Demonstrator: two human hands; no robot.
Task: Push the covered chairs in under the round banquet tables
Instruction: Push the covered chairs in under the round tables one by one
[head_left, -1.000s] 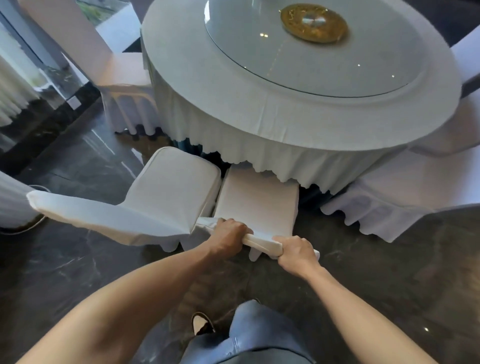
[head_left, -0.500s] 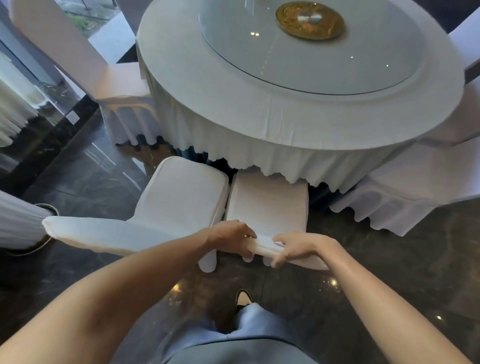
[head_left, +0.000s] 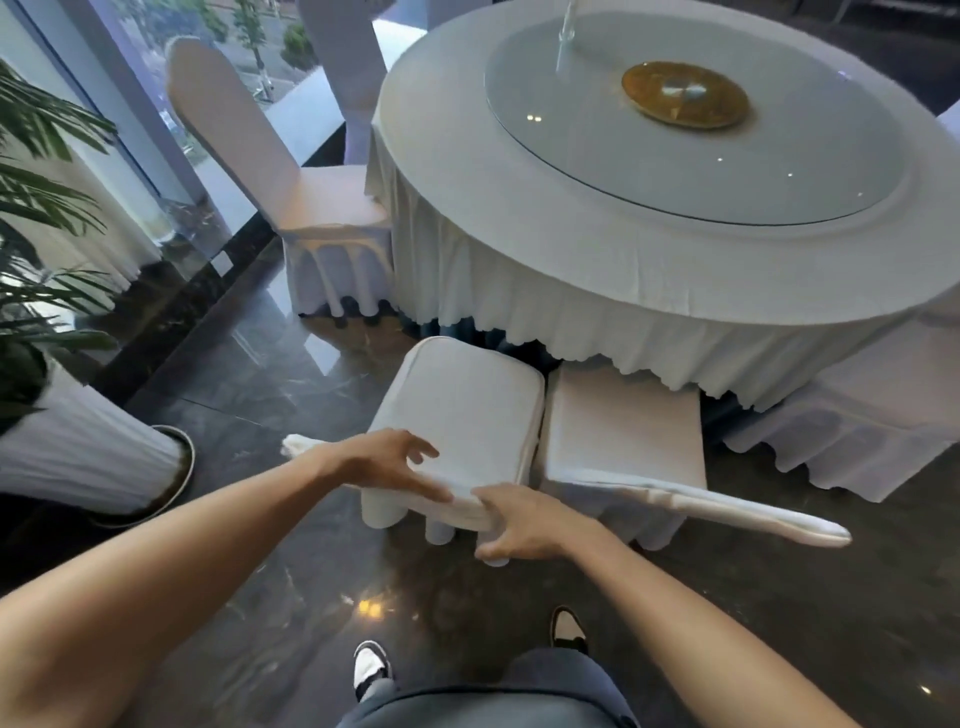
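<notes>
The round banquet table (head_left: 623, 270) wears a white cloth. Two white covered chairs stand side by side at its near edge. The left chair (head_left: 457, 400) has its seat outside the cloth hem. On the right chair (head_left: 623, 436), the seat's front reaches under the hem and its back top (head_left: 727, 506) is free. My left hand (head_left: 384, 462) lies over the left chair's back top with fingers spread. My right hand (head_left: 519, 525) curls around the right end of that same back top, thumb beneath.
A third covered chair (head_left: 322, 208) stands at the table's left side by the window, and another chair's skirt (head_left: 857, 415) is at the right. A glass turntable (head_left: 779, 171) with a gold disc (head_left: 685, 101) tops the table. A potted plant's white-wrapped pot (head_left: 78, 452) stands left on the dark floor.
Both hands have left the right chair's back top and moved left onto the left chair's back. The view has swung left and back, showing the window and the plant.
</notes>
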